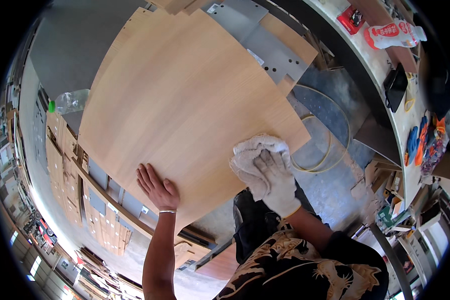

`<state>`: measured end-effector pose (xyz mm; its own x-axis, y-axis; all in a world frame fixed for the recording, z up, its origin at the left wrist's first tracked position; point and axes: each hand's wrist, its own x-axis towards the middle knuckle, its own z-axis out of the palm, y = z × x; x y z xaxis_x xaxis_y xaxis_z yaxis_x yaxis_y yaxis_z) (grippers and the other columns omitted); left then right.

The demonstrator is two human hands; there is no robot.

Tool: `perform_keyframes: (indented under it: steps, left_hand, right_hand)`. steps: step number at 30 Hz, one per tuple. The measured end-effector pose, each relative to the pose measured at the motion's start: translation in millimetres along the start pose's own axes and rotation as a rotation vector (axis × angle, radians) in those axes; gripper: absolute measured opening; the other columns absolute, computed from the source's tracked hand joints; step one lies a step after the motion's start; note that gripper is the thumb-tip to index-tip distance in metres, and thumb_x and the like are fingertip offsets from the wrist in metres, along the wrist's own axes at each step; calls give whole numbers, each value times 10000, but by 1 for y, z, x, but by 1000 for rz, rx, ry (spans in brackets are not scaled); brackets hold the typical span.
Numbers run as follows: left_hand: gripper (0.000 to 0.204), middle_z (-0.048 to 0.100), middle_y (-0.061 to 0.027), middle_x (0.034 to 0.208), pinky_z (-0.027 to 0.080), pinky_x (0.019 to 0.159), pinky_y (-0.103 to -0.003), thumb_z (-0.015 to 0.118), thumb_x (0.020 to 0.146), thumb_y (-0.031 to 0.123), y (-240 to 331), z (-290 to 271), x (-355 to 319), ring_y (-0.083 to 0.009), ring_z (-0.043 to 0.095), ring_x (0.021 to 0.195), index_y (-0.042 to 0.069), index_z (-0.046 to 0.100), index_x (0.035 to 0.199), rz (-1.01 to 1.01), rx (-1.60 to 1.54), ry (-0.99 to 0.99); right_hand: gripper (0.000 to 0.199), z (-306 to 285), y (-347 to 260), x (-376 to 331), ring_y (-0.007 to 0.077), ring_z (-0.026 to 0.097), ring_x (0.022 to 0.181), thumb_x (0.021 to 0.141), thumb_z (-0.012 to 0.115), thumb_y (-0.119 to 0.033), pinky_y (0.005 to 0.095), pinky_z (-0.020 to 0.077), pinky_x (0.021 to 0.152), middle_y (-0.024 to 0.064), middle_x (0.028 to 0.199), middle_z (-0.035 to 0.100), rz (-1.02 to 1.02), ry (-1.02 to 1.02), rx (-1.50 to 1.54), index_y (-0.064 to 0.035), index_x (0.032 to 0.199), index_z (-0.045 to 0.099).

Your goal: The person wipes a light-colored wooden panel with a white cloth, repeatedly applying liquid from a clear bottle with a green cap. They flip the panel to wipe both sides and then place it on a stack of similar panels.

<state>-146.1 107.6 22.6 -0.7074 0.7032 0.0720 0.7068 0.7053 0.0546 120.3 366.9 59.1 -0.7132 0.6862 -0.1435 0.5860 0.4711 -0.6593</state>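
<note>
A large light-brown wood panel (185, 95) lies before me. My left hand (156, 187), bare with a bangle at the wrist, rests flat on the panel's near left part, fingers spread. My right hand (275, 180) wears a white work glove and presses a whitish cloth (250, 150) onto the panel near its right corner. Part of the cloth is bunched under the gloved fingers, so their grip is partly hidden.
A clear bottle with a green cap (70, 101) lies by the panel's left edge. Grey drilled boards (275, 50) sit beyond it. On the right, a yellow hose (330, 145) loops over the floor, and a bench (380, 75) holds a white-and-red bottle (394, 35) and gloves (417, 142).
</note>
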Motion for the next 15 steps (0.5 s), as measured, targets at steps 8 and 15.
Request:
perform_keyframes:
  steps: [8,15]
  left_hand:
    - [691,335,-262,1674,177,1278,-591,340,1077,393,0,1,1,-461,282,1562,-42,337,1614,6,5,14]
    - [690,301,-237,1699,170,1280,-582,344,1083,406,2,-1,1,-435,258,1578,-13,319,1630,23,1,19]
  right_hand:
    - [510,-1,17,-3,304,484,1459,1074,525,-396,486,362,1229,95,1422,618,65,161,83,-103,1491,522]
    - [524,-11,34,-16,314,478,1455,1053,505,-401,495,345,1235,88,1481,568,4,74,-5,-115,1492,502]
